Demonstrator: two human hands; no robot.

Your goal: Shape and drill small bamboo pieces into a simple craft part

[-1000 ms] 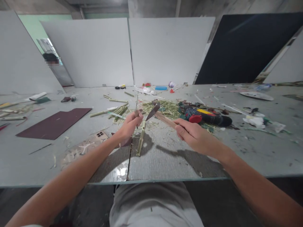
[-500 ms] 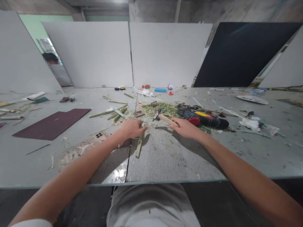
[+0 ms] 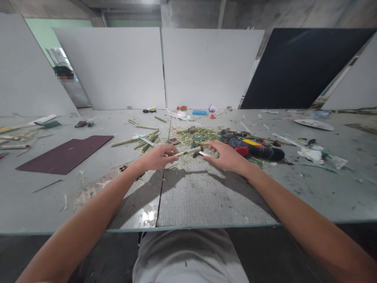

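Note:
A short green bamboo stick (image 3: pixel 188 151) is held level just above the grey table (image 3: pixel 206 192), between my two hands. My left hand (image 3: pixel 157 157) pinches its left end with closed fingers. My right hand (image 3: pixel 225 155) has its fingers curled round the right end. A dark knife blade (image 3: pixel 195 154) shows just below the stick beside my right fingers; its handle is hidden by my hand.
Beyond the hands lie bamboo shavings (image 3: pixel 200 134), cut bamboo pieces (image 3: pixel 141 140) and a red and black drill (image 3: pixel 256 148). A maroon mat (image 3: pixel 64 153) and a phone (image 3: pixel 123 168) lie to the left, a white plate (image 3: pixel 313 124) far right. Another person (image 3: pixel 63 72) is behind the panels.
My right hand put the wooden-handled knife down on the table. My left hand lifted the bamboo stick off the table, and both hands now hold it level.

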